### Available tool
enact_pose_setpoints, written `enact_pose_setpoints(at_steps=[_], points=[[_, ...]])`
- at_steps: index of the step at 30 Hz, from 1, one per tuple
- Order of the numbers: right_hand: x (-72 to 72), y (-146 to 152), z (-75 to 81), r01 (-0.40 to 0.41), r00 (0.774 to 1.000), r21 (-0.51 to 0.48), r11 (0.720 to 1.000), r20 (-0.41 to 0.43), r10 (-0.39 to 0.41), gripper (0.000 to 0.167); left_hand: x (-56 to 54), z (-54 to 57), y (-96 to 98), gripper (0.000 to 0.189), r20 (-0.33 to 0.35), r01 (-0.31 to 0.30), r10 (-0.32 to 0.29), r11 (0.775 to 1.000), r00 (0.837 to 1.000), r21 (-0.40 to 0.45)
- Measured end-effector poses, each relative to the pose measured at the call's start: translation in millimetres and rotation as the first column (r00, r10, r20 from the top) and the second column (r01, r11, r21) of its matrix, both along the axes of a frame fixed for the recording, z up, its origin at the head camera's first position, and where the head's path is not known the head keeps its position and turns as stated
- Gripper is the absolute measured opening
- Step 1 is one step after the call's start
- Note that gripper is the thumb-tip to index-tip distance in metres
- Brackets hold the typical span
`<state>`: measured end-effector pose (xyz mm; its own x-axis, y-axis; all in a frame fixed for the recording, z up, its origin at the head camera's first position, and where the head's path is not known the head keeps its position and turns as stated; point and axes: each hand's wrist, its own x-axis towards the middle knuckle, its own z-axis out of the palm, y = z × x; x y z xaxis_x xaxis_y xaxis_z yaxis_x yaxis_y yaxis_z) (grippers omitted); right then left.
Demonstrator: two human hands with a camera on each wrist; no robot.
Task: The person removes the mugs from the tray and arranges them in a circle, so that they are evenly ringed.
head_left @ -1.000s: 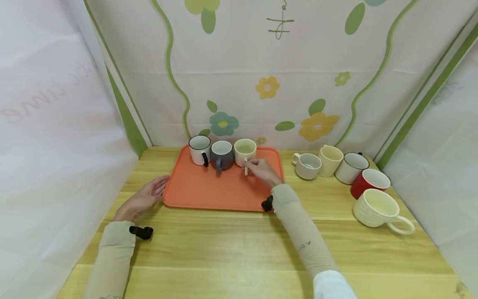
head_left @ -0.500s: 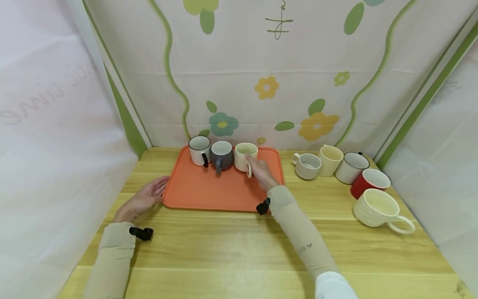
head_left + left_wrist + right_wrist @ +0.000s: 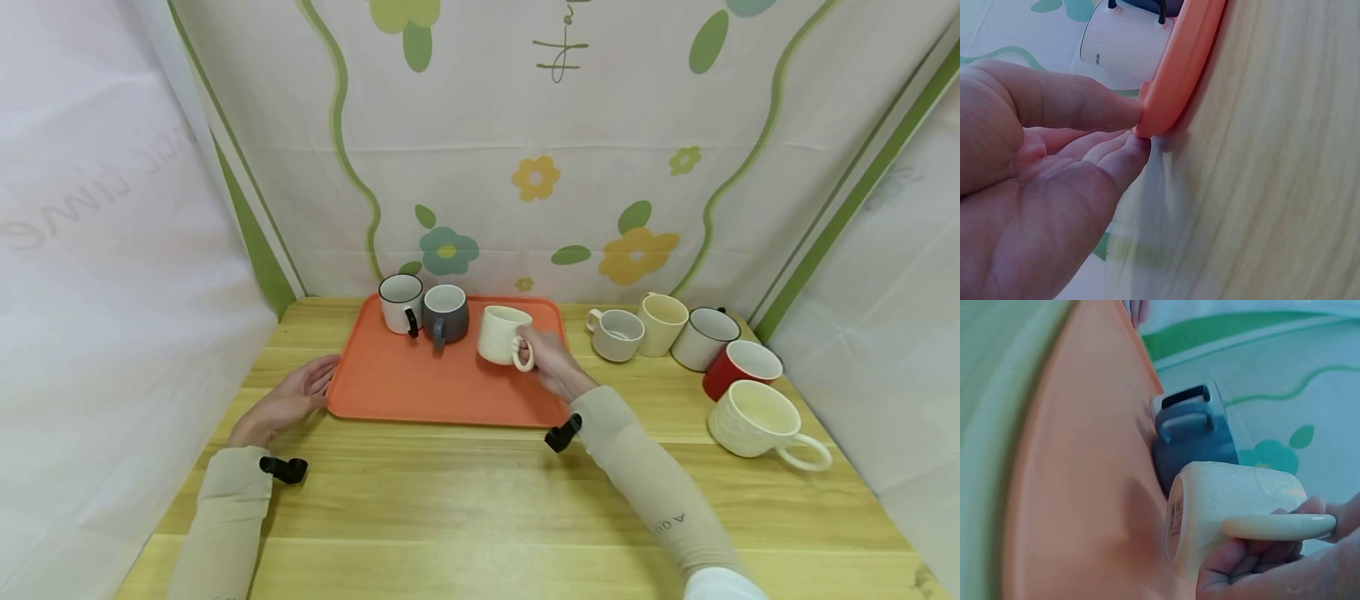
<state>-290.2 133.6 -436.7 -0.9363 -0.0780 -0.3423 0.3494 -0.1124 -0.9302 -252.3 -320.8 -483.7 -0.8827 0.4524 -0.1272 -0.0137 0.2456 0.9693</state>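
My right hand (image 3: 551, 358) grips a cream mug (image 3: 498, 337) by its handle, above the right part of an orange tray (image 3: 427, 387). In the right wrist view the underside of the cream mug (image 3: 1229, 494) shows, and its shadow falls on the tray. Left of it on the tray stand a grey-blue mug (image 3: 447, 325) and a white mug with black rim and handle (image 3: 397, 310), side by side along the back. At the tray's left edge, my left hand (image 3: 288, 400) pinches the rim, thumb (image 3: 1094, 106) on one side and fingertips (image 3: 1135, 150) on the other.
On the wooden table (image 3: 450, 500), right of the tray, several mugs stand in a curved row: a small pale one (image 3: 617, 335), a pale yellow one (image 3: 662, 325), a white one (image 3: 703, 340), a red one (image 3: 723, 375) and a large cream one (image 3: 750, 425). A printed cloth (image 3: 480, 108) hangs behind.
My right hand has taken the cream mug by its handle, lifted it, and brought it nearer and to the right, away from the grey-blue mug. The left hand has stayed at the tray.
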Motion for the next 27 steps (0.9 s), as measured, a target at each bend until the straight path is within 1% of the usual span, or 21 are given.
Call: enact_pose_setpoints(at_steps=[6,12,18,21,24,27], points=[[33.0,22,12.9,0.007,1.0,0.021,1.0,-0.023,-0.007,0.035,-0.2,-1.3,0.1,0.087,0.001,-0.009,0.009,1.0,1.0,-0.017],[72.5,54,25.0,0.002,0.996,0.124,0.992,-0.094,0.009,0.039,0.2,-0.6,0.6,0.086,0.002,-0.004,0.004,1.0,1.0,-0.011],[111.7,95,32.6,0.039,0.988,0.179,0.983,-0.154,-0.011,0.043,0.3,0.2,1.1,0.085,-0.003,0.003,-0.003,1.0,1.0,-0.004],[130.4,115,32.4,0.083,0.983,0.237,0.968,-0.18,-0.04,0.045,-0.1,-0.5,2.5,0.085,0.005,-0.004,0.005,1.0,1.0,-0.015],[146.9,132,30.2,0.117,0.979,0.323,0.939,-0.196,-0.055,0.049,0.4,-0.6,3.1,0.085,0.005,-0.007,0.007,1.0,1.0,-0.024],[161.3,147,25.7,0.138,0.977,0.358,0.924,-0.201,-0.068,0.051,1.0,-0.4,2.3,0.085,0.004,-0.011,0.012,1.0,1.0,-0.017]])
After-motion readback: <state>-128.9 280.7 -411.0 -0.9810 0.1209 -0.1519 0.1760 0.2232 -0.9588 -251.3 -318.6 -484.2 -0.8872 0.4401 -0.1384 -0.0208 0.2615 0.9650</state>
